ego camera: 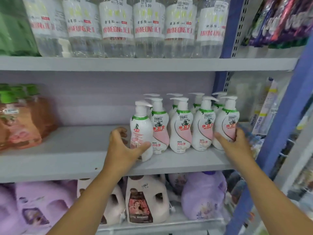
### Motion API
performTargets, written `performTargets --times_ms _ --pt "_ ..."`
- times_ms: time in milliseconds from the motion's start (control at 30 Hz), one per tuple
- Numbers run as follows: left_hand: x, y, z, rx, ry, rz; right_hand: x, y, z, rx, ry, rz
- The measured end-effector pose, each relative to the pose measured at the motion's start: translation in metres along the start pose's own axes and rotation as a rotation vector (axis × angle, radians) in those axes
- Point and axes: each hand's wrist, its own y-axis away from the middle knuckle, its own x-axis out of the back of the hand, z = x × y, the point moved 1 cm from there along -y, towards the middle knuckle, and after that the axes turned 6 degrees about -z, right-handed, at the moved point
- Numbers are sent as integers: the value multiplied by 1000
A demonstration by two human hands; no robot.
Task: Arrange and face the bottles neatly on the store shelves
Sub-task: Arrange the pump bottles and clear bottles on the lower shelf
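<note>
Several white and pink pump bottles stand in two rows on the right half of the middle shelf (67, 160). My left hand (123, 146) grips the leftmost front bottle (141, 131), which stands a little forward of the row with its label turned to the left. My right hand (237, 143) holds the rightmost front bottle (227, 122) low on its body, thumb across the front. Between them two front bottles (181, 128) face forward with red lettering.
Clear cleaner bottles (116, 28) line the top shelf. Orange bottles with green caps (18, 119) fill the middle shelf's left end. Purple and white detergent jugs (147, 200) sit below. A blue shelf upright (277, 150) borders the right side.
</note>
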Motion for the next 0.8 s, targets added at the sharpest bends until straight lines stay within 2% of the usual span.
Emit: performTargets --times_ms 100,200,367,533,800 --pt "-12 3 6 -10 -128 -1 0 -1 4 -5 28 20" --pt "-18 8 6 -30 -92 5 0 -2 4 5 52 18" --pt "5 0 -6 38 -10 -162 1 -4 7 10 48 5" --pt "2 4 2 18 -57 101 1 -3 7 32 35 11" --pt "13 -8 -6 100 154 -111 4 0 4 25 14 -31"
